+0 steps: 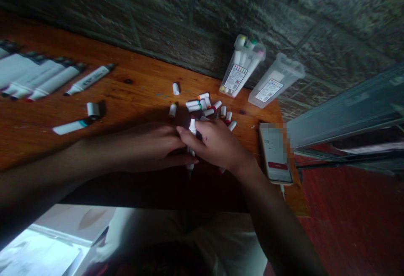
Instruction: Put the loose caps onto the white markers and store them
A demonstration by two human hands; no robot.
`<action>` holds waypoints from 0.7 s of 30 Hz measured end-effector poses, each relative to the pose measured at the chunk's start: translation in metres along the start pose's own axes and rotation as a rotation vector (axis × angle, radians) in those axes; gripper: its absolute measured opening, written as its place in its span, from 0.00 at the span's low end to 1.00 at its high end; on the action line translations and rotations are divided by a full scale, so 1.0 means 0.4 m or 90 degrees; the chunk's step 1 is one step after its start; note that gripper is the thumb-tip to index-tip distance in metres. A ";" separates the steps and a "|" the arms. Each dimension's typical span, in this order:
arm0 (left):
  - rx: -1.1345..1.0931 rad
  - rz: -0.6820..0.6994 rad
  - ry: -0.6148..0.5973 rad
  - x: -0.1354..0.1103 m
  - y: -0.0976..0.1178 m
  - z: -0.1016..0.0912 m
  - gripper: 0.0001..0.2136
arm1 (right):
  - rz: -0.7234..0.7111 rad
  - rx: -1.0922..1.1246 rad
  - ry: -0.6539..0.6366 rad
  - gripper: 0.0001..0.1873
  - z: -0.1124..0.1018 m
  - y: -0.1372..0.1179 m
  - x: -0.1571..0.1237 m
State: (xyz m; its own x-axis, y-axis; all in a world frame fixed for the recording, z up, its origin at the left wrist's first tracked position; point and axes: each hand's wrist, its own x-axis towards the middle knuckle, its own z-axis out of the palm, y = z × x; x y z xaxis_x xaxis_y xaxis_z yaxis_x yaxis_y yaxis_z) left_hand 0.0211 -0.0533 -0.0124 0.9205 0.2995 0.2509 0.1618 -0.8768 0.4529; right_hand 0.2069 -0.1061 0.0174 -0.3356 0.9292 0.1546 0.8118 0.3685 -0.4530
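My left hand (162, 145) and my right hand (219, 143) meet low over the table, closed around one slim white marker (192, 125). It points away from me, its tip end showing above my fingers and its near end below them. The hands hide its middle. Just beyond my right hand lies a loose group of white marker caps (208, 112) with coloured bands. Left of that group are a yellow-banded cap (172, 110) and another white cap (176, 88).
Several markers (55, 82) lie in a row at left, near a single marker (88, 80), a teal-banded marker (70, 127) and a cap (92, 110). Two clear plastic cases (236, 72) (273, 86) stand by the stone wall. A phone (275, 154) lies near the table's right edge.
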 end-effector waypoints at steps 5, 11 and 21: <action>-0.004 -0.014 -0.037 0.012 0.004 -0.011 0.11 | -0.003 -0.013 0.013 0.24 0.005 0.005 0.003; -0.017 0.000 -0.034 0.028 0.004 -0.018 0.09 | -0.004 -0.005 0.059 0.22 0.002 0.005 0.005; -0.071 -0.020 0.061 0.049 0.003 0.004 0.09 | -0.013 -0.019 0.140 0.19 -0.001 0.015 0.007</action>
State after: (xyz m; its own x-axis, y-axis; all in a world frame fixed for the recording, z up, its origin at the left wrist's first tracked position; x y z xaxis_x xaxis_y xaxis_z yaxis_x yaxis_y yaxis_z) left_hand 0.0399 -0.0492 -0.0081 0.8763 0.3654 0.3138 0.1445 -0.8209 0.5525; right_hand 0.2111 -0.1013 0.0153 -0.2424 0.9038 0.3527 0.8211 0.3847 -0.4217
